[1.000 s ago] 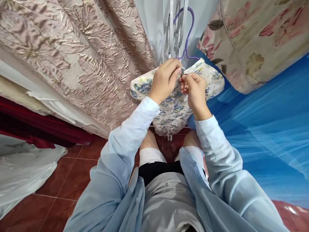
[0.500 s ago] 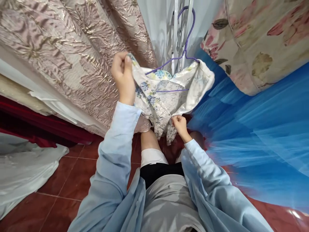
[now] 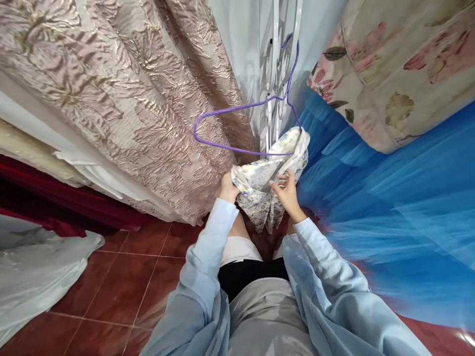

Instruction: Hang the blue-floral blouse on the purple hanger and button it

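Observation:
A white floral blouse (image 3: 256,200) hangs bunched in front of me, its right shoulder still over the end of a purple hanger (image 3: 237,106). The hanger's left arm is bare. My left hand (image 3: 228,188) is closed on the blouse's left edge, below the hanger. My right hand (image 3: 287,193) is at the blouse's right side, thumb and fingers apart against the cloth. Part of the fabric lies behind its fingers. The hanger's hook is at a white metal rack (image 3: 276,54).
Pink brocade fabric (image 3: 148,99) hangs along the left. On the right are blue tulle (image 3: 389,212) and a cream floral cloth (image 3: 371,84). Dark red fabric (image 3: 55,198) and a whitish plastic-like sheet (image 3: 40,267) reach low over the red tiled floor (image 3: 111,287).
The blouse's left shoulder has come off the hanger, exposing that arm. My left hand has moved down and right with the cloth. My right hand's fingers have spread from a pinch.

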A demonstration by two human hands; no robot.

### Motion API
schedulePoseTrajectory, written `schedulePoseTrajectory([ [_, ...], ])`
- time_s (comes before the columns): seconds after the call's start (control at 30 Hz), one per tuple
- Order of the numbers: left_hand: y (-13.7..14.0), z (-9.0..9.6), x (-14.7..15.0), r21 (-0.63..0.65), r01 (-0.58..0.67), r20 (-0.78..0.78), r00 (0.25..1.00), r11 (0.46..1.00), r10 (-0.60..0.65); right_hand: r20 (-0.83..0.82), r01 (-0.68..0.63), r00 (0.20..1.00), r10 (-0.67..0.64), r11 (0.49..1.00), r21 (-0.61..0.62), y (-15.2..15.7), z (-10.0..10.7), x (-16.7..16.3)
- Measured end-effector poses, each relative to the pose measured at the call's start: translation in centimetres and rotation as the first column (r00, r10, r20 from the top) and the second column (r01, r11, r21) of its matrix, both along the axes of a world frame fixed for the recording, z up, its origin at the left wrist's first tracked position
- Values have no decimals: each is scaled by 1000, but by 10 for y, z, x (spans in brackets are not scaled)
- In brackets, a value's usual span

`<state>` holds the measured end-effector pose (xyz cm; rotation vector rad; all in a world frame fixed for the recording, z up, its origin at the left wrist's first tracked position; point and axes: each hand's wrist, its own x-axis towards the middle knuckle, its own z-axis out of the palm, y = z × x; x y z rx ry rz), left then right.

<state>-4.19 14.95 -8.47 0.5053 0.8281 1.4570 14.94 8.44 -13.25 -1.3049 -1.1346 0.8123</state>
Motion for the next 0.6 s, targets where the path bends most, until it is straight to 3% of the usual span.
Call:
schedulePoseTrajectory([
  [0.1,-26,-1,33,6,170,21,985,985,-171,-64,36,997,-31,997,74,8,20,15],
  [0.2,-53,9,57,179,252,-168,960,951,-223,-70,41,997,-36,997,70,1,39,27],
  [0.27,-70,16,67,324,276,-426,897,905,-121,-38,-94,995,95,995,30,-14,47,31],
  [0.33,-82,23,73,440,336,-655,754,833,42,-32,-303,953,302,953,-27,-34,53,33],
  [0.4,-90,30,75,508,407,-776,599,759,197,-69,-451,892,447,889,-80,-52,58,36],
  [0.47,-95,35,76,539,436,-809,506,720,299,-119,-502,863,491,858,-106,-66,66,40],
  [0.53,-97,39,78,528,445,-819,492,724,295,-141,-545,836,530,832,-106,-75,78,42],
  [0.6,-98,43,79,479,472,-819,543,741,183,-118,-591,806,580,800,-106,-79,93,42],
])
